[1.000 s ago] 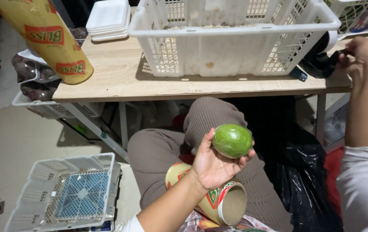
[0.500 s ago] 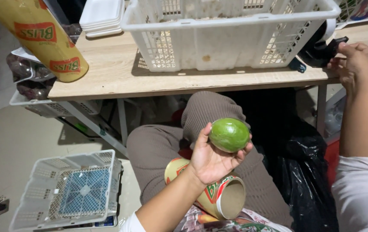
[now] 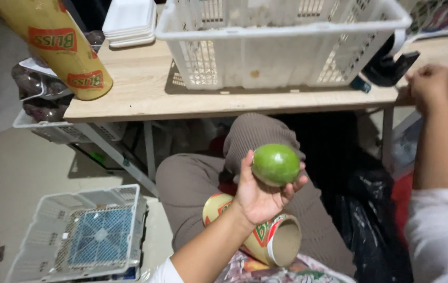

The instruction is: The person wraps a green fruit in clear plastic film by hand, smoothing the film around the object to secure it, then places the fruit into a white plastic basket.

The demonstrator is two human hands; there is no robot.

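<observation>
The left hand (image 3: 258, 196) cups a green round fruit (image 3: 276, 164) in its fingers, above the lap and below the bench (image 3: 140, 86) edge. The right hand (image 3: 430, 83) rests curled on the bench beside the white basket (image 3: 281, 36); whether it holds anything cannot be told.

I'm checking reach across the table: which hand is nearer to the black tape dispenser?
Right. The right hand rests on the table edge just beside the black tape dispenser; the left hand is lower, over the lap, holding a round green fruit.

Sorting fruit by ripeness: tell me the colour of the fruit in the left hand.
Green fruit, glossy, seen clearly in the head view.
</observation>
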